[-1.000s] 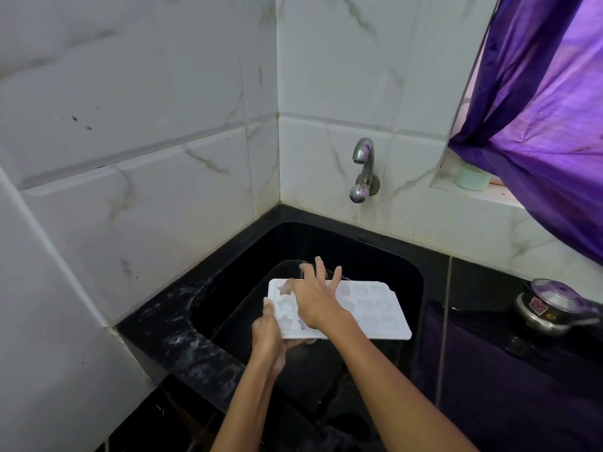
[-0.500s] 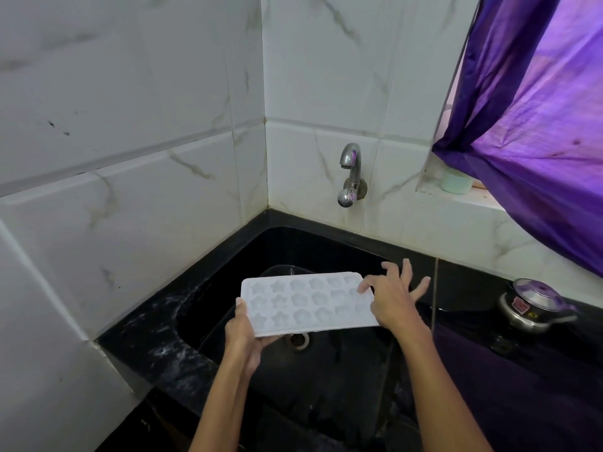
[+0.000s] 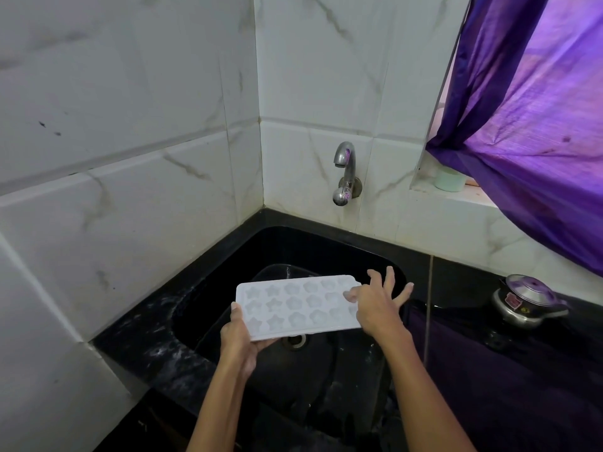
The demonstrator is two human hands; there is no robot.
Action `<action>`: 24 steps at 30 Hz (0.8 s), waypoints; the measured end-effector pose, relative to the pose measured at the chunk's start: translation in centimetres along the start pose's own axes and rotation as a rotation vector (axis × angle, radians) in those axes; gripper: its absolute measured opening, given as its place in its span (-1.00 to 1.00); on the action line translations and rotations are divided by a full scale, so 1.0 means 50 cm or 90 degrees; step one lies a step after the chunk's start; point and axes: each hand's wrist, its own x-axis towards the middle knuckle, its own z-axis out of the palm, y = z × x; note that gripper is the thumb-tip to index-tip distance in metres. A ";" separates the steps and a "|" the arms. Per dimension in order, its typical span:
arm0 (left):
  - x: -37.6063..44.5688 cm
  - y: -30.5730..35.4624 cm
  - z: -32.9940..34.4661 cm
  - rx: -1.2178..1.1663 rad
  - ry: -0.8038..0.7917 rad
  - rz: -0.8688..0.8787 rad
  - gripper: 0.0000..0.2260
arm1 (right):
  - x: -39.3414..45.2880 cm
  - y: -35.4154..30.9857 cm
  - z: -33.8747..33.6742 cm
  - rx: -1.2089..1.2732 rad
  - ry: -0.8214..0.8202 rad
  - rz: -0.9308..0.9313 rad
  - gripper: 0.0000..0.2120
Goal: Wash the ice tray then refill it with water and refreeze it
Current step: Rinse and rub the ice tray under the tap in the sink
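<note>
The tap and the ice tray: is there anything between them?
Nothing solid. In the head view, below the tap come bare wall tile and the black sink rim and back wall, then the tray held over the basin. No water shows running.

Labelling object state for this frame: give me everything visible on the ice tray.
The ice tray is a white rectangle with rounded corners, plastic by its look, with three rows of star and flower moulds facing up. Whether they hold water cannot be told. It is held roughly level over the black sink, above the drain. The left hand holds its near left corner, thumb on the rim; the right hand touches its right end with spread fingers.
</note>
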 end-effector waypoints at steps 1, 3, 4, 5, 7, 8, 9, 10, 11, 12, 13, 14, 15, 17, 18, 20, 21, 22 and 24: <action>0.000 0.000 0.000 0.001 0.000 0.000 -0.62 | 0.000 -0.002 0.004 -0.001 0.001 -0.001 -0.54; -0.002 0.001 0.001 0.005 0.002 0.003 -0.61 | -0.002 -0.001 0.006 -0.001 0.001 0.004 -0.64; -0.002 0.001 0.001 0.009 0.002 0.004 -0.61 | -0.002 0.001 0.003 0.000 0.000 0.011 -0.67; -0.003 0.001 0.001 0.012 0.002 0.004 -0.61 | 0.000 0.005 -0.001 0.001 -0.004 0.017 -0.70; -0.005 0.001 0.002 0.012 0.000 0.002 -0.61 | 0.001 0.009 -0.011 0.007 -0.009 0.028 -0.72; -0.006 0.001 0.004 0.010 -0.001 0.001 -0.61 | -0.001 0.008 -0.015 0.006 -0.012 0.027 -0.68; -0.007 0.001 0.005 0.006 0.000 0.002 -0.61 | -0.003 0.007 -0.015 0.000 -0.012 0.018 -0.60; -0.008 0.002 0.006 0.003 0.003 0.002 -0.61 | -0.005 0.006 -0.014 -0.006 -0.010 0.008 -0.51; -0.008 0.003 0.006 0.002 0.005 0.003 -0.62 | -0.007 0.006 -0.012 -0.006 -0.008 0.001 -0.47; -0.007 0.004 0.006 0.002 0.006 0.003 -0.62 | -0.009 0.007 -0.012 0.001 -0.005 -0.001 -0.51; -0.007 0.004 0.005 0.003 0.007 0.003 -0.62 | -0.009 0.009 -0.012 0.009 -0.005 0.002 -0.57; -0.007 0.003 0.005 0.004 0.005 0.004 -0.62 | -0.009 0.010 -0.014 0.014 -0.007 0.007 -0.62; -0.008 0.003 0.006 0.005 0.003 0.004 -0.63 | -0.007 0.012 -0.014 0.011 -0.009 0.010 -0.62; -0.010 0.002 0.008 0.004 -0.001 0.006 -0.64 | -0.006 0.010 -0.011 0.004 -0.008 0.008 -0.54; -0.010 0.002 0.010 0.004 -0.003 0.009 -0.64 | -0.007 0.008 -0.009 0.005 -0.007 0.003 -0.51; -0.012 0.004 0.010 0.002 -0.001 0.012 -0.64 | -0.008 0.009 -0.005 0.005 -0.008 0.000 -0.50; -0.012 0.004 0.010 0.002 0.001 0.011 -0.64 | -0.007 0.012 -0.003 0.001 -0.007 0.000 -0.50; -0.012 0.004 0.010 0.002 0.002 0.010 -0.64 | -0.005 0.015 -0.003 -0.002 -0.006 0.003 -0.51; -0.011 0.003 0.010 0.002 0.002 0.008 -0.65 | -0.002 0.016 -0.003 0.002 0.000 0.005 -0.56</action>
